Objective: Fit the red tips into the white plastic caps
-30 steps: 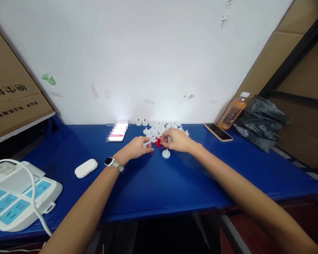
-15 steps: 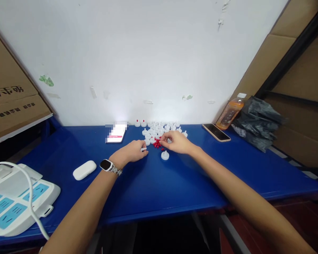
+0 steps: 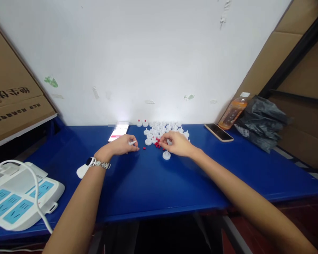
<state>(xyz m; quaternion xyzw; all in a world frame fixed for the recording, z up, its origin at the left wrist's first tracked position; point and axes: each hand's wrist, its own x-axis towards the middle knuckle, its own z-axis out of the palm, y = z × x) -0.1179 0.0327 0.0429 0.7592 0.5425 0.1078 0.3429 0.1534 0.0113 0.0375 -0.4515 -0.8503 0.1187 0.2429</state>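
On the blue table (image 3: 153, 183), near the white wall, the left hand (image 3: 122, 145) pinches a small white plastic piece (image 3: 133, 143) between thumb and fingertips, its long axis pointing right toward the little heap of red beads (image 3: 157, 144). One stray red bead (image 3: 144, 148) lies just beside that hand. The right hand (image 3: 176, 144) rests at the far side of the heap, fingers curled together over the beads; whether it grips one cannot be told. A cluster of white round caps (image 3: 163, 127) sits behind, one single white cap (image 3: 166, 155) in front. The heap is nearer the right hand. The caps' details are too small to make out.
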